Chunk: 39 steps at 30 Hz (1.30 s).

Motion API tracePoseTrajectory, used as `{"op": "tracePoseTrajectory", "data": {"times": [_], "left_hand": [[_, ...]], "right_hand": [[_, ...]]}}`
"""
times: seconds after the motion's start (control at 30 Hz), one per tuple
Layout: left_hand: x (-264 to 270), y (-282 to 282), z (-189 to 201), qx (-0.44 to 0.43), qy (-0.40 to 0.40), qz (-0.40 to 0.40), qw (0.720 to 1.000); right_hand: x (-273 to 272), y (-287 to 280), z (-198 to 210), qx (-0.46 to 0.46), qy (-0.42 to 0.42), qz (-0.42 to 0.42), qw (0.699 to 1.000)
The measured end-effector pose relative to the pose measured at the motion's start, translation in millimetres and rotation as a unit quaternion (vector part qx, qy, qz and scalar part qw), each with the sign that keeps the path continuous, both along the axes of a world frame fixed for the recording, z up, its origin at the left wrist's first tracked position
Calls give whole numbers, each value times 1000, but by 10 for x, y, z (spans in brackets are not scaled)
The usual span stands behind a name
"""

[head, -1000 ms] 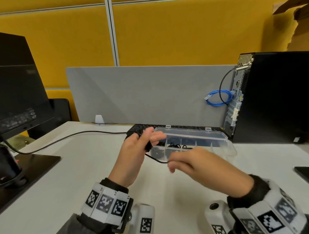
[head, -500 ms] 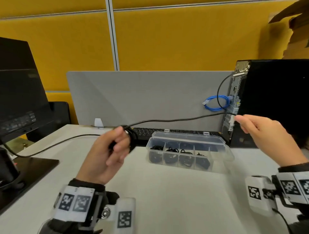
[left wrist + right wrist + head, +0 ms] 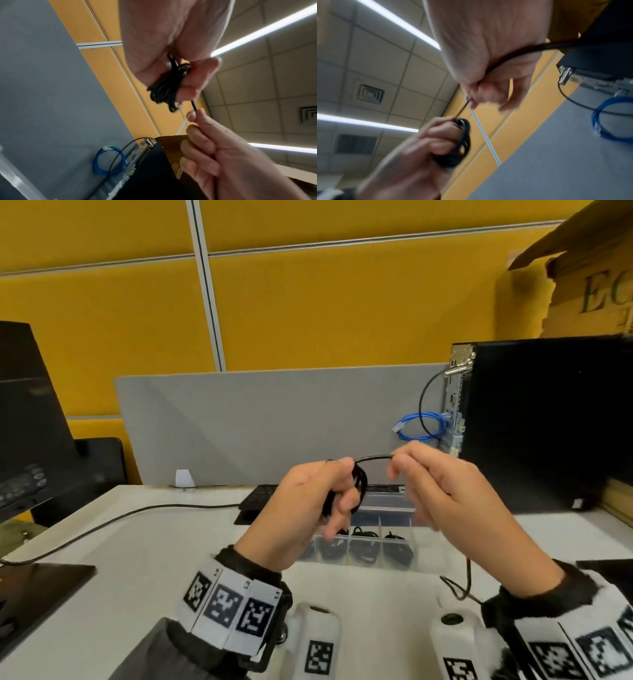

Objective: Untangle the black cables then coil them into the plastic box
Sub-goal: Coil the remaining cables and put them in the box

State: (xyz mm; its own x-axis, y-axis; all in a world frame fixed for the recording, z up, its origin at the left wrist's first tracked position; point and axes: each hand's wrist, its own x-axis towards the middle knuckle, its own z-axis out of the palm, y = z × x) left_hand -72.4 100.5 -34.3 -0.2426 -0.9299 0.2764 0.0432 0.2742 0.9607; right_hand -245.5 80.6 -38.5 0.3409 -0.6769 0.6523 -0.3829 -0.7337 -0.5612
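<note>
My left hand (image 3: 322, 501) is raised above the desk and grips a small coil of black cable (image 3: 359, 484), wound round its fingers; the same coil (image 3: 164, 89) shows in the left wrist view. Close to its right, my right hand (image 3: 442, 491) pinches the free run of that cable (image 3: 373, 457) between thumb and forefinger. The cable's loose tail (image 3: 467, 577) hangs below the right wrist. Behind and below both hands lies the clear plastic box (image 3: 394, 505), its compartments holding several coiled black cables (image 3: 364, 547).
A black keyboard (image 3: 257, 496) lies behind the box. A black computer tower (image 3: 548, 422) stands at the right with a blue network cable (image 3: 423, 428) at its back. A monitor (image 3: 27, 419) and its stand are at the left, with a black lead (image 3: 120, 517) crossing the white desk.
My right hand has come back from far right to just beside the left hand, shortening the stretched cable. Both hands now sit higher, in front of the box.
</note>
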Motion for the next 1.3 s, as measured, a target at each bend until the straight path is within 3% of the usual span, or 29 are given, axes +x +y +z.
{"op": "tracePoseTrajectory", "data": {"times": [0.07,0.13,0.2,0.27,0.33,0.4,0.47,0.53,0.6,0.67,0.73,0.8,0.83,0.9,0.97,1.03,1.17,1.23,1.3], "left_hand": [[-69,72,-11,42,30,-111,992],[-136,95,-20,71,143,-164,973],[-153,22,-43,65,275,-120,952],[-94,-99,-96,19,308,-28,951],[28,-230,-182,-24,215,81,973],[123,-288,-251,-48,34,166,984],[168,-274,-267,-41,-132,143,980],[146,-191,-260,-2,-176,28,984],[123,-87,-219,18,-113,-88,990],[116,-2,-134,20,24,-136,990],[109,14,-42,13,174,-103,979],[102,-34,-19,-25,259,-50,964],[97,-77,-45,-52,246,-16,968],[106,-169,-147,-106,126,101,981],[141,-204,-230,-148,-19,199,968],[186,-202,-259,-151,-127,214,957],[169,-161,-273,-91,-267,75,956],[142,-121,-257,-62,-245,-11,968],[154,-102,-260,-23,-151,-82,985]], "right_hand": [[-54,-77,-45,-72,-10,-68,995],[-1,-109,-133,-37,50,-82,995],[109,-96,-258,58,161,-46,984],[204,-53,-333,100,280,4,955],[230,11,-330,104,343,34,933],[197,57,-219,67,332,-5,941],[153,85,-122,-35,291,-103,951],[81,67,-68,-156,209,-176,949],[-17,3,-79,-205,154,-211,943],[-72,-83,-124,-161,177,-236,942],[-82,-147,-200,-67,258,-200,943],[13,-132,-268,36,315,-86,944],[100,-93,-299,71,327,-30,942],[246,-1,-340,79,338,33,937],[292,41,-303,31,300,14,953],[242,36,-229,-33,213,-39,976],[108,-44,-172,-178,93,-134,971],[94,-102,-223,-164,88,-149,971],[124,-146,-284,-95,87,-105,986]]}}
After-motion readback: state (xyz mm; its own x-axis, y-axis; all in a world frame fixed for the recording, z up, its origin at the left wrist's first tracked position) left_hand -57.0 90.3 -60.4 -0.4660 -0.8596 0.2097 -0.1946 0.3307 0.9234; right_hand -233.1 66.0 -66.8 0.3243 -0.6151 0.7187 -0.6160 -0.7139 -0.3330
